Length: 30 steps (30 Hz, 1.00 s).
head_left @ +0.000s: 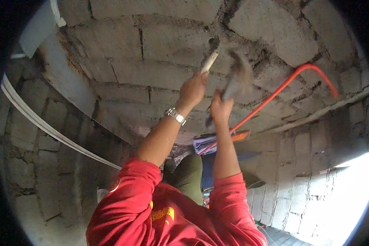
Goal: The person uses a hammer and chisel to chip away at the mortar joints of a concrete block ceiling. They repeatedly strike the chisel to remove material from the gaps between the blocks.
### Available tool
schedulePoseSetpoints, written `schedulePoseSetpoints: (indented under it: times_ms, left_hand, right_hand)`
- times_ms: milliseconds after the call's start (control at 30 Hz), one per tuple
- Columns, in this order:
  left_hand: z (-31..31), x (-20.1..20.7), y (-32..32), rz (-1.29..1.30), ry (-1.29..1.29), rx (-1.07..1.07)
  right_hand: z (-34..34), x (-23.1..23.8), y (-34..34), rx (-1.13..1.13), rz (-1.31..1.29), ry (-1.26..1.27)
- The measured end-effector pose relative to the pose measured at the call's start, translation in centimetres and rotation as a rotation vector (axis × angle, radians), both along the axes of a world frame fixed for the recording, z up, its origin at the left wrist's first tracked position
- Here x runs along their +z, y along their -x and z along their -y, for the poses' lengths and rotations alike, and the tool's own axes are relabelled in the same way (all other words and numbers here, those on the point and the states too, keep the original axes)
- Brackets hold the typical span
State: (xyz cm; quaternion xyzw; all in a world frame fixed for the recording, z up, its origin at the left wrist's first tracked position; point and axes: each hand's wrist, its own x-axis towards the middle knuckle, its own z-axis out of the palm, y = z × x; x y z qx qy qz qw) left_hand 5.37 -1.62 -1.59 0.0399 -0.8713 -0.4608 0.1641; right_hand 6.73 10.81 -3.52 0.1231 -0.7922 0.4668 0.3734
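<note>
Gripping a pale rod point(210, 61) in your left hand point(192, 90) and a hammer point(232, 85) in your right hand point(221, 107), you face a rough block wall point(168, 65). Your left fingers are wrapped around the rod, its bare upper end near a dark gap point(214, 42) in the blockwork; whether it touches there, you cannot tell. Your right fingers are clenched on the hammer's handle; its blurred head is just right of the rod. To work well, brace the rod at one spot, leave your left knuckles out of the hammer's path, and favour short, controlled swings. A red pipe point(270, 98) slants up beside your right forearm point(226, 151) and hooks over at far right, so it limits wide swings. Left of the rod there is more room, with white cables point(49, 129) well apart.
</note>
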Motion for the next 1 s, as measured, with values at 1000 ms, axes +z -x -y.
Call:
schedulePoseSetpoints:
  times_ms: [1000]
  left_hand:
    - [5.1, -8.8, -0.7, -0.167, 0.079, -0.059]
  right_hand:
    - [-7.2, -16.5, -24.4, 0.006, 1.194, 0.357]
